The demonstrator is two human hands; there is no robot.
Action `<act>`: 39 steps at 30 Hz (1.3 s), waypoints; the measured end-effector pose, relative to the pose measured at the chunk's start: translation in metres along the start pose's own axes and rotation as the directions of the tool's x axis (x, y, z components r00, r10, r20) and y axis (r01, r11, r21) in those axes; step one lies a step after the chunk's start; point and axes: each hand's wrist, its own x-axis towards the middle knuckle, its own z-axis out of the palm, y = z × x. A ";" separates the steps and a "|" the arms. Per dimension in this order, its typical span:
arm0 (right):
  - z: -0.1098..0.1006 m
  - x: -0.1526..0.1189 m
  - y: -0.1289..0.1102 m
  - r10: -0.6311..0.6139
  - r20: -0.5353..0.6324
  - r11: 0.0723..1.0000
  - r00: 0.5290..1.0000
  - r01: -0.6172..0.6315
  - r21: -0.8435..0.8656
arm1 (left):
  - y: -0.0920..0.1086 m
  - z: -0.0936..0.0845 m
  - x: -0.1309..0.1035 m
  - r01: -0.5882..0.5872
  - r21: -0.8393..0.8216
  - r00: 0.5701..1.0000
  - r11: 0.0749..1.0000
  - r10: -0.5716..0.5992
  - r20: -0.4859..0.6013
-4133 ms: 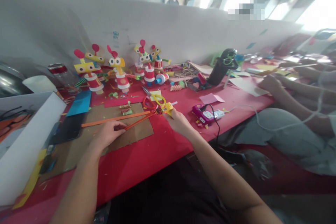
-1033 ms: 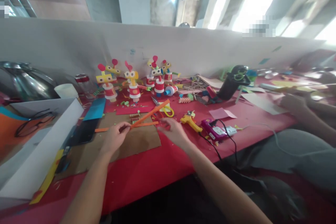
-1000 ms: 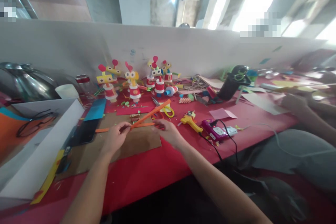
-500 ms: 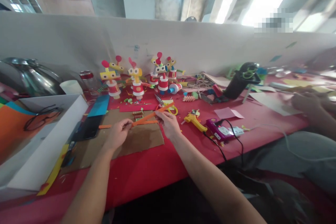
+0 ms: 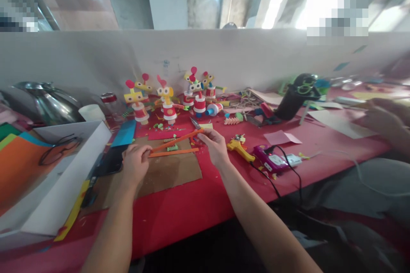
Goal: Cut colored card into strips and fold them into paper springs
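Note:
An orange paper strip [image 5: 175,140] is stretched at a slant between my two hands, above a piece of brown cardboard [image 5: 173,170]. My left hand [image 5: 137,158] pinches its lower end, and my right hand [image 5: 214,144] pinches the upper end. Below it, a second orange strip [image 5: 179,152] lies across the cardboard, its left part hidden by my left hand. Small folded paper springs [image 5: 172,147] rest just behind that strip. Scissors [image 5: 194,123] lie beyond my right hand, which covers their handles.
Several paper-cup figures [image 5: 168,111] stand along the grey partition. To the right are a yellow glue gun [image 5: 241,150] and a purple power strip [image 5: 269,161] with black cables. At left, a white box [image 5: 73,175] holds coloured paper and glasses. Another person's hand [image 5: 382,115] is at far right.
My left hand has moved left along the strip, and my right hand slightly right, so more of the strip shows between them. The view has shifted a little.

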 end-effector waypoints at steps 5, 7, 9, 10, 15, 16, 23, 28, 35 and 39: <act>-0.006 0.000 -0.005 -0.009 0.150 0.993 0.989 0.027 -0.117 | -0.009 0.000 0.002 -0.052 -0.018 0.998 0.998 0.052 -0.044; -0.008 0.000 -0.003 0.010 0.189 0.983 0.982 0.025 -0.184 | -0.012 -0.002 0.003 -0.059 -0.027 0.996 0.998 0.057 -0.064; -0.008 -0.001 0.002 0.045 0.199 0.972 0.979 0.003 -0.237 | -0.008 -0.007 0.003 -0.045 -0.021 0.992 0.999 0.042 -0.121; -0.006 -0.001 0.005 0.061 0.183 0.970 0.981 -0.015 -0.243 | -0.003 -0.010 0.002 -0.023 -0.013 0.982 1.000 0.020 -0.188; 0.010 -0.013 0.016 0.112 0.032 0.991 0.993 -0.109 -0.076 | 0.055 -0.008 -0.001 0.110 -0.327 0.896 0.938 -0.237 -0.376; 0.014 -0.017 0.016 0.128 0.034 0.991 0.991 -0.126 -0.040 | 0.067 -0.002 -0.002 0.169 -0.483 0.924 0.860 -0.308 -0.225; 0.025 -0.033 0.030 0.237 0.238 0.968 0.942 -0.207 -0.145 | 0.086 0.041 -0.005 0.514 -0.855 0.778 0.065 -0.456 0.433; 0.023 -0.031 0.042 0.244 0.280 0.923 0.929 -0.133 -0.362 | 0.068 0.043 -0.006 0.526 -0.848 0.726 -0.058 -0.489 0.484; 0.006 -0.018 0.028 0.064 0.280 0.781 0.958 0.127 -0.611 | 0.054 0.027 0.004 0.450 -0.872 0.663 -0.193 -0.582 0.471; -0.002 -0.012 0.023 0.022 0.216 0.769 0.976 0.122 -0.628 | 0.036 0.016 0.009 0.358 -0.901 0.625 -0.245 -0.654 0.426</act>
